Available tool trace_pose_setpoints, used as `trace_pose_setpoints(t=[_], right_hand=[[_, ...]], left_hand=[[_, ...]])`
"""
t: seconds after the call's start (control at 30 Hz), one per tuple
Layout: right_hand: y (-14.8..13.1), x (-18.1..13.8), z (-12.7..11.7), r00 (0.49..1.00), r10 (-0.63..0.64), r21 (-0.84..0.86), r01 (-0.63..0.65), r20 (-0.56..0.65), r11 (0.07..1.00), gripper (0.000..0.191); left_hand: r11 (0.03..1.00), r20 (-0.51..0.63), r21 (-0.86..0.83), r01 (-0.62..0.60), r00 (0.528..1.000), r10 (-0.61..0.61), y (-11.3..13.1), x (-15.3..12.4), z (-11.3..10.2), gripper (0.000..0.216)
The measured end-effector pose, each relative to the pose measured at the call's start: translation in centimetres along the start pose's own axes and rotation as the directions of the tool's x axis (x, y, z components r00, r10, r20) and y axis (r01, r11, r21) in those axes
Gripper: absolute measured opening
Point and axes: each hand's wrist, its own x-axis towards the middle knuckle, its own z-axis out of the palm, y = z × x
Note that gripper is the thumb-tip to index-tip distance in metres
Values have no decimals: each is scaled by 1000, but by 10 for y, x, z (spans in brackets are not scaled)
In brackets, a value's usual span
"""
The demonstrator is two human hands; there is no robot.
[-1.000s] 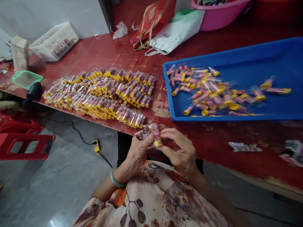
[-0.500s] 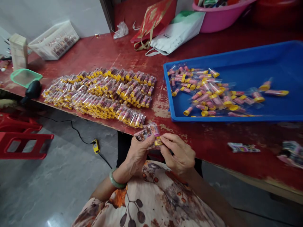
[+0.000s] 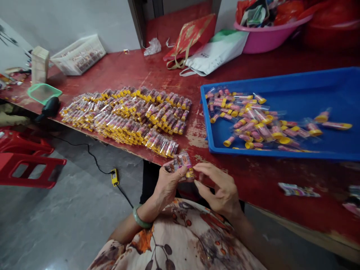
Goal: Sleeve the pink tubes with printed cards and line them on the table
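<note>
Between the thumb and fingers of my left hand [image 3: 168,183] are several small printed paper labels [image 3: 182,162], white and purple with a yellow lower part, fanned out over the table's front edge. Just to their right is my right hand [image 3: 219,187], thumb and index finger apart, with nothing visible between them. The index fingertip is close to the labels' right edge; I cannot tell if it touches. Beyond my left hand lie stacked rows of clear tubes [image 3: 126,112] with pink contents and yellow ends. Similar loose tubes [image 3: 253,120] lie scattered in a blue tray [image 3: 317,90].
More printed labels [image 3: 298,190] lie right of my hands on the red table [image 3: 135,71]. At the back are a white basket [image 3: 81,56], bags [image 3: 216,52] and a pink basin [image 3: 264,39]. A green scoop-like tray [image 3: 44,93] and red stools [image 3: 30,168] are at left.
My right thumb and index finger have parted and drawn slightly away from the labels. My left hand still holds them. The whole view has shifted a little.
</note>
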Motion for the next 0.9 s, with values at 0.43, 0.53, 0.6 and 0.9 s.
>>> trace_pose_setpoints(t=[0.43, 0.53, 0.6, 0.9], right_hand=[[3, 69, 55, 705, 684, 586, -638, 186, 499, 40], [5, 104, 78, 751, 643, 531, -609, 148, 589, 42], [7, 127, 99, 769, 624, 428, -614, 137, 663, 42], [35, 172, 182, 818, 565, 52, -572, 106, 818, 32]], left_hand=[[999, -122, -48, -20, 992, 14, 14, 23, -36, 41], [994, -191, -104, -40, 981, 20, 25, 28, -47, 41], [992, -234, -110, -60, 972, 33, 31, 28, -54, 40], [987, -355, -137, -85, 934, 31, 39, 23, -78, 36]])
